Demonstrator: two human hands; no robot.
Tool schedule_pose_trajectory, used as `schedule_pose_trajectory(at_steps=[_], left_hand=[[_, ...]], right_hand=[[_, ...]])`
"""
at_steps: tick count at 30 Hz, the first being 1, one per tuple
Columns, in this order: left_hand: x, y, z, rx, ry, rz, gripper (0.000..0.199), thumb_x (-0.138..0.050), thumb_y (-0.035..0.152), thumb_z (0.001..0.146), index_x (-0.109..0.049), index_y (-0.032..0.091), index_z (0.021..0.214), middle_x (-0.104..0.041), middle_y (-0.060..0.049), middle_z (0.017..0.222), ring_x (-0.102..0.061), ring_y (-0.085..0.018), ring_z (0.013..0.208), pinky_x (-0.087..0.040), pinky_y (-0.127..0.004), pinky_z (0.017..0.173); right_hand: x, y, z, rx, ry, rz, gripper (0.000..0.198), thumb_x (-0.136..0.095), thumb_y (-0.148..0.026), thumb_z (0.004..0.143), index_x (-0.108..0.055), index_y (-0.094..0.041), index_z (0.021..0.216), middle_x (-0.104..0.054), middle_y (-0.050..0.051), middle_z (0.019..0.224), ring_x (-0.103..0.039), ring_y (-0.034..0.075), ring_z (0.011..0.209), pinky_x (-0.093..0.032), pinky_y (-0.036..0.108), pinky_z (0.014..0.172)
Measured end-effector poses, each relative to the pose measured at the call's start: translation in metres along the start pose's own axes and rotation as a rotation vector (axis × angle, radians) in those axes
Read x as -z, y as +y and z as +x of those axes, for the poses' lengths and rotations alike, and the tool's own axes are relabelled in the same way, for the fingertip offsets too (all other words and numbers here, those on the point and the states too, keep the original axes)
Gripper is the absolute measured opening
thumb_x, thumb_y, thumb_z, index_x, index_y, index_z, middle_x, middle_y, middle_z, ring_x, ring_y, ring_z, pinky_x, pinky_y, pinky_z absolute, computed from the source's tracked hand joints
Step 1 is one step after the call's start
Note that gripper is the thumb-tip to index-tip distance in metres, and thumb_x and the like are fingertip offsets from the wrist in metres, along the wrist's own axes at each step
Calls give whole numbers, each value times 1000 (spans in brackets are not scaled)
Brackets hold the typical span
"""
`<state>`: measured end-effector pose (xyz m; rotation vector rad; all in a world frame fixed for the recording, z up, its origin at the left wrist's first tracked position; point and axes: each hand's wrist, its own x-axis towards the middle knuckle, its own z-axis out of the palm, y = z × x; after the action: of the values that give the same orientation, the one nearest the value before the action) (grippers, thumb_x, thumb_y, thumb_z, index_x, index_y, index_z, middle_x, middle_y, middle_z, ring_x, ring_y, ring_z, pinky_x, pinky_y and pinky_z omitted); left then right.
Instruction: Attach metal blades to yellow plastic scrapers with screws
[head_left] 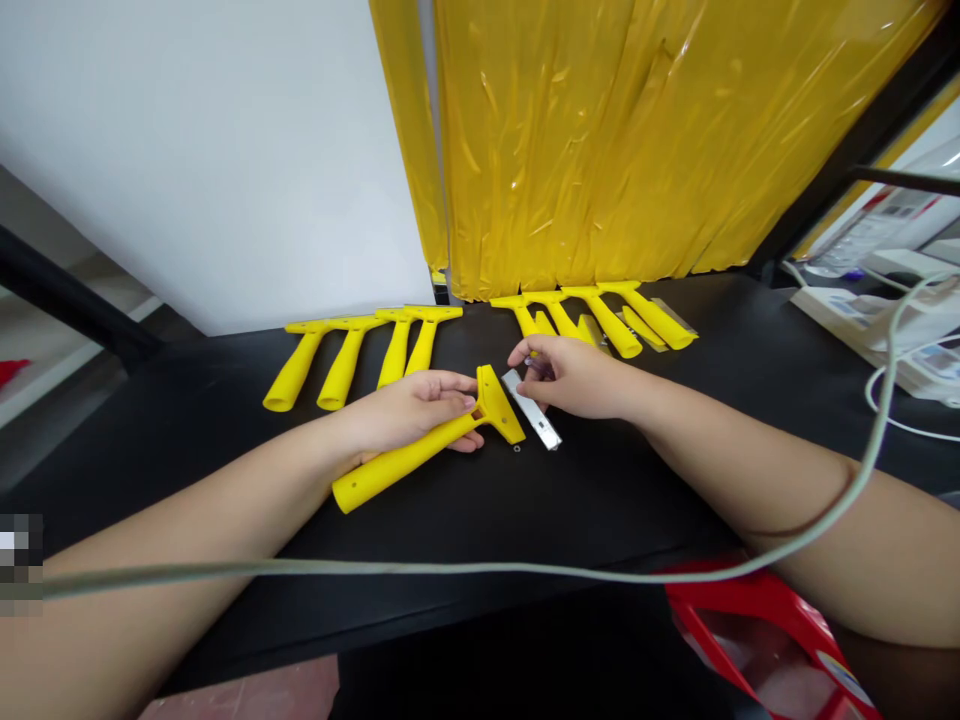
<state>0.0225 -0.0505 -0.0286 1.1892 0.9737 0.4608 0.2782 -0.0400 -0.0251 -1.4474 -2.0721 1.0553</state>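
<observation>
My left hand (397, 412) is closed around a yellow plastic scraper handle (409, 462), near the neck below its flat head. The round end of the handle points toward the lower left, and the head has small holes. To its right, my right hand (581, 378) pinches a flat silver metal blade plate (534, 412) by its upper part. The plate lies slanted beside the head, with a narrow gap between them. A tiny nut (517, 449) rests on the black table just below the head.
Several yellow scraper handles (343, 368) line the back left of the black table (465, 520). More handles (611, 322) and metal plates lie at the back right, against a yellow plastic curtain (570, 150). A pale cable (465, 568) crosses in front. White equipment (870, 330) stands right.
</observation>
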Motion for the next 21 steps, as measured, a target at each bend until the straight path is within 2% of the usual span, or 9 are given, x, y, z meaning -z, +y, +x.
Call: schedule_pose_trajectory(at_steps=[6,9,14,18,21], left_hand=[[3,-3,0,5,2,-30,60,-79,23,95,-52,20,149,-80,-9,111,-84,-25,92,-69,-39,90],[2,0,-1,1,3,-41,58,-78,21,96,-51,19,148,-79,-7,106,-84,-25,90,-69,-39,89],[-4,5,-3,-38,39,-25,57,-73,19,97,-50,19,149,-78,-5,103,-83,-23,87,-68,-39,87],[-5,3,-2,-90,28,12,60,-75,23,97,-50,19,151,-81,-8,99,-82,-23,85,-69,-38,83],[-6,1,-1,-117,23,2,58,-75,23,97,-50,19,149,-80,-7,97,-82,-21,82,-69,-35,79]], right_hand=[[0,1,-2,31,-36,-138,18,-70,-13,87,-66,-22,102,-70,-3,75,-69,15,63,-50,29,65],[2,-5,-5,81,43,-205,7,-70,-17,89,-71,-21,94,-73,1,80,-67,15,67,-49,29,66],[-3,-12,-7,32,5,90,4,-71,-22,93,-70,-19,95,-73,0,74,-69,15,64,-52,29,63],[-9,-9,-5,16,19,269,17,-81,-18,85,-66,-20,94,-69,-3,68,-69,14,64,-53,28,63],[-11,-8,-4,-20,20,287,24,-87,-19,79,-65,-21,90,-68,-3,68,-67,14,62,-52,28,59]])
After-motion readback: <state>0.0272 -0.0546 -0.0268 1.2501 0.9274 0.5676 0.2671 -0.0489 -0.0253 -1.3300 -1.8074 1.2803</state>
